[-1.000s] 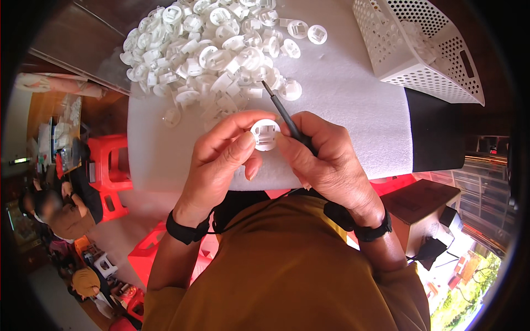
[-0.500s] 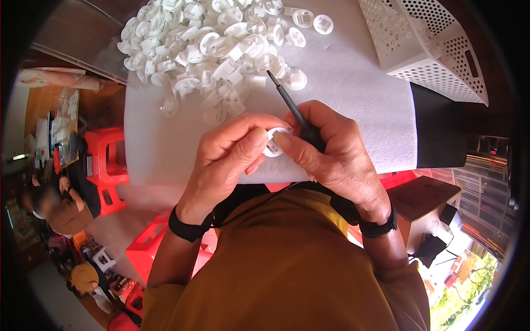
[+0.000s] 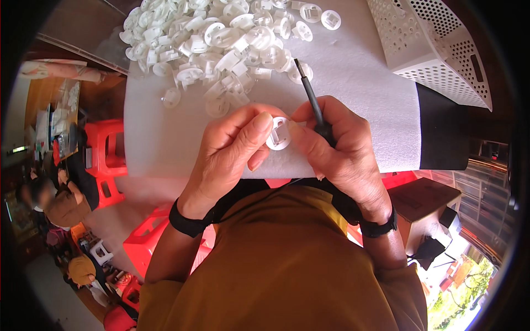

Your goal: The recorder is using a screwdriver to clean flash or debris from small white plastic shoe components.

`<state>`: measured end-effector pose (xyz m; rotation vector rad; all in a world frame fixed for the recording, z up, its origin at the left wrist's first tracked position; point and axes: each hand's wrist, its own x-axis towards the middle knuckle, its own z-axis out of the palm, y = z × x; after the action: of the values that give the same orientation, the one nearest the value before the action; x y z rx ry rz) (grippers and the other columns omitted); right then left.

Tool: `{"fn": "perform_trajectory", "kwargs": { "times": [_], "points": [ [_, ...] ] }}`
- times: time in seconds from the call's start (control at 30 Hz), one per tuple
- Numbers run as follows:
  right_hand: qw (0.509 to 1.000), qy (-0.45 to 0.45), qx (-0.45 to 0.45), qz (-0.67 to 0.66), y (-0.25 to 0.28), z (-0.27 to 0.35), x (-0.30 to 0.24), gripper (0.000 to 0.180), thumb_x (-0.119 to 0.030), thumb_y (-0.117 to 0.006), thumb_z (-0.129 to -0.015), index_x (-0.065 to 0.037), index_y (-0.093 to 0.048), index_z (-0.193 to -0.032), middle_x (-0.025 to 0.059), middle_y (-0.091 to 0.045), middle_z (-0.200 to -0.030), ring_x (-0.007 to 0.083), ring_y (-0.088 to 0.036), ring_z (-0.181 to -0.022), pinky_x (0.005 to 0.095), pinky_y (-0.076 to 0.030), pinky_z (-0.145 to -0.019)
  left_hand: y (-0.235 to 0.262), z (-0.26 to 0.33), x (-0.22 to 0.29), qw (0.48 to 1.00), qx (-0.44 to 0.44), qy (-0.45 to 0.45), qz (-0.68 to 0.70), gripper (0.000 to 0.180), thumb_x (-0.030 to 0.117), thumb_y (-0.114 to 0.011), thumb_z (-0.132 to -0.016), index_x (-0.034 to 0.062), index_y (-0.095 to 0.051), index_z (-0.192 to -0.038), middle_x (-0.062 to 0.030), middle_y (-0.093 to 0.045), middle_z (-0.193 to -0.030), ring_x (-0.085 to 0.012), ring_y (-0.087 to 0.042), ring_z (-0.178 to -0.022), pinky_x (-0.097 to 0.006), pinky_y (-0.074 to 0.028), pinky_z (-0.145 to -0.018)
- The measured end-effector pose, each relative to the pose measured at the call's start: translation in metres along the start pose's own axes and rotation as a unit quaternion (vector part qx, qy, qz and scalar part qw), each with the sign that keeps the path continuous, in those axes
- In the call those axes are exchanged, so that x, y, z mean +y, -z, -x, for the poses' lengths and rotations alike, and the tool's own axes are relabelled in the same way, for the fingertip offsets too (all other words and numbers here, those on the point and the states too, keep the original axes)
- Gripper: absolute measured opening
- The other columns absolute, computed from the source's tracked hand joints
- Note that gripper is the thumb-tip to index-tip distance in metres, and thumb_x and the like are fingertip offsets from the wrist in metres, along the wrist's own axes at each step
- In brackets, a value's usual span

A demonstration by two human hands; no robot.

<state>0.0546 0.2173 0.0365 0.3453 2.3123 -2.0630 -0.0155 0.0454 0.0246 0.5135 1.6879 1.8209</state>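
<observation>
My left hand (image 3: 234, 146) pinches a small round white plastic part (image 3: 279, 134) between thumb and fingers, just above the near edge of a white foam pad (image 3: 353, 83). My right hand (image 3: 339, 149) touches the same part with its fingertips and grips a thin black tool (image 3: 312, 99) that sticks up and away from me. A big heap of similar white round plastic parts (image 3: 215, 33) lies at the far side of the pad, beyond both hands.
A white perforated plastic basket (image 3: 436, 49) stands at the far right on a dark table (image 3: 444, 132). Red plastic stools (image 3: 105, 157) sit on the floor to the left, with people seated further left. A brown box (image 3: 425, 201) is at lower right.
Both hands have kept the part and the tool, shifting slightly; the part now rests between the two thumbs with its slotted face up.
</observation>
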Motion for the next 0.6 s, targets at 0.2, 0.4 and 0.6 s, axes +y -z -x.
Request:
{"fn": "perform_trajectory", "kwargs": {
  "times": [0.2, 0.4, 0.6],
  "points": [
    [1.0, -0.021, 0.011, -0.021, -0.0001, -0.0015, -0.0002, 0.014, -0.011, -0.066, -0.087, 0.0, -0.059, -0.093, -0.003, -0.047, -0.062, 0.0042, -0.04, -0.057, 0.0225, -0.036, -0.05, -0.0023, -0.0004, 0.003, 1.0, 0.024, 0.009, 0.018, 0.027, 0.027, -0.05, -0.1, 0.0025, -0.06, -0.104, 0.0034, -0.045, -0.069, -0.0042, -0.04, -0.054, -0.019, -0.031, -0.048],
    [0.999, -0.027, -0.039, -0.003, 0.0003, -0.0017, 0.0008, 0.014, -0.013, -0.065, -0.089, 0.0, -0.059, -0.088, -0.0032, -0.043, -0.061, 0.0041, -0.038, -0.058, 0.0233, -0.035, -0.049, -0.002, -0.0024, 0.0003, 0.999, 0.03, 0.01, 0.039, 0.025, 0.026, -0.05, -0.099, 0.0025, -0.058, -0.101, 0.0033, -0.046, -0.069, -0.0036, -0.041, -0.054, -0.019, -0.031, -0.048],
    [1.0, -0.021, -0.013, -0.019, -0.0035, -0.0016, 0.0013, 0.019, -0.017, -0.065, -0.09, 0.001, -0.058, -0.087, -0.0025, -0.043, -0.06, 0.0045, -0.037, -0.057, 0.0241, -0.034, -0.048, -0.0012, -0.0008, -0.0056, 0.998, 0.001, -0.05, 0.042, 0.024, 0.023, -0.053, -0.098, 0.0016, -0.058, -0.108, 0.0014, -0.052, -0.077, -0.0036, -0.043, -0.058, -0.019, -0.036, -0.051]
  ]
}}
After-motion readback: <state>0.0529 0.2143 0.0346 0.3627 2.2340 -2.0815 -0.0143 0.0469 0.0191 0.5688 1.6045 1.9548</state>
